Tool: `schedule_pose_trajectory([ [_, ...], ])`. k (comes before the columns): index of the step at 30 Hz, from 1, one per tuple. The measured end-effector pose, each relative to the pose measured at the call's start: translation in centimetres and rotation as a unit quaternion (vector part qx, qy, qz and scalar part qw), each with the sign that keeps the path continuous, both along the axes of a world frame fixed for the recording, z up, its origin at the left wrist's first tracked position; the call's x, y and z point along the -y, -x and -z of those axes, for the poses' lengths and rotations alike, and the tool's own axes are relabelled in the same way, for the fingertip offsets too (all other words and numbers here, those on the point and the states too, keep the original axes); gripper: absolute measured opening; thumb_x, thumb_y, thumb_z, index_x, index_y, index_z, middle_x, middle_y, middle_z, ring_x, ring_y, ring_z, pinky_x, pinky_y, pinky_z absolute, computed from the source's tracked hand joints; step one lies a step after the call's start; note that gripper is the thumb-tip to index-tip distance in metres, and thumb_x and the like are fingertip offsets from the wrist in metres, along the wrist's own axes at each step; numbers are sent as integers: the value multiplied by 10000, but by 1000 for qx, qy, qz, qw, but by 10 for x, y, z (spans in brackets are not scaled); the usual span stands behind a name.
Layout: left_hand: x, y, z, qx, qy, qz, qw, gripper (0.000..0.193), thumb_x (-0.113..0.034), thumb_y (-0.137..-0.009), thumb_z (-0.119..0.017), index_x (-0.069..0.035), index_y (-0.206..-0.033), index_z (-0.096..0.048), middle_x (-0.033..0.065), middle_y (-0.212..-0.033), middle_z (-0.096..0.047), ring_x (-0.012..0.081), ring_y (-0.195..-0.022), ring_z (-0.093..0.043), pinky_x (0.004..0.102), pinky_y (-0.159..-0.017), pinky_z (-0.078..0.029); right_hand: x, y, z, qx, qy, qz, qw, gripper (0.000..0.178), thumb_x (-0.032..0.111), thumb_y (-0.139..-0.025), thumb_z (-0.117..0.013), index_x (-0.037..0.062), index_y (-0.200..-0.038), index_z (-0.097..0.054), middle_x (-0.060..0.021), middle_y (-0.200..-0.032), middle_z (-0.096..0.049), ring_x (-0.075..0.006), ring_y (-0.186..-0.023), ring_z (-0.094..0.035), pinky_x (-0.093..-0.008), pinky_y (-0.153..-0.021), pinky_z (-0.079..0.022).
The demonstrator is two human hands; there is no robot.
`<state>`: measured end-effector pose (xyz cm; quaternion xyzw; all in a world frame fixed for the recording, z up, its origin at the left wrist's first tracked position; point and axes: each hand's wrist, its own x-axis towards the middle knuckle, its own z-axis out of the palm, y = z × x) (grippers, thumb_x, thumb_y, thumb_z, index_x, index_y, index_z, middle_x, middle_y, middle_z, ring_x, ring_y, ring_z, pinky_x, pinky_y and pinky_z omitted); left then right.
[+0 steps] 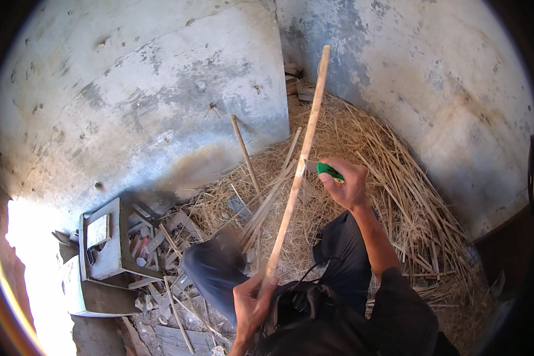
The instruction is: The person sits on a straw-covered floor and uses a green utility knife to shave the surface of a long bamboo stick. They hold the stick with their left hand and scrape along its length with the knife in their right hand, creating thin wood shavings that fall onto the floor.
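Note:
A long, pale wooden strip slants upward in front of me, its far end rising toward the wall corner. My left hand is closed round its near end, close to my lap. In my right hand is a knife with a green handle, the fingers wrapped round it. Its short blade points left and meets the strip around the middle, where a whitish patch shows on the wood. How deep the edge sits in the wood is too small to tell.
Straw-like shavings and long thin strips cover the ground ahead and to the right. A stick leans near the left wall. At the left stands a worn box-like cabinet amid rubble. My bent knees flank the strip.

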<state>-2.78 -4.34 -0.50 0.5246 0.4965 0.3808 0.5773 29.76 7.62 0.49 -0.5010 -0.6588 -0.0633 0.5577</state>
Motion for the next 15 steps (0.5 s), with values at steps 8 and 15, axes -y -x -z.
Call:
schedule_pose_trajectory([
  [8, -37, 16, 17, -50, -64, 94, 992, 338, -150, -974, -808, 52, -1224, -702, 97, -900, -756, 125, -854, -712, 277, -755, -552, 16, 15, -14, 23, 23, -53, 998, 315, 333, -974, -764, 31, -1060, -788, -111, -867, -789, -231, -761, -798, -340, -644, -619],
  [15, -55, -31, -14, 4, -119, 27, 993, 325, -97, -993, -779, 42, -1280, -717, 70, -885, -747, 120, -850, -706, 301, -760, -568, 12, 21, -14, 24, -20, -50, 998, 536, 510, -1035, -669, -14, -1005, -780, -113, -783, -739, -228, -644, -739, -343, -573, -557],
])
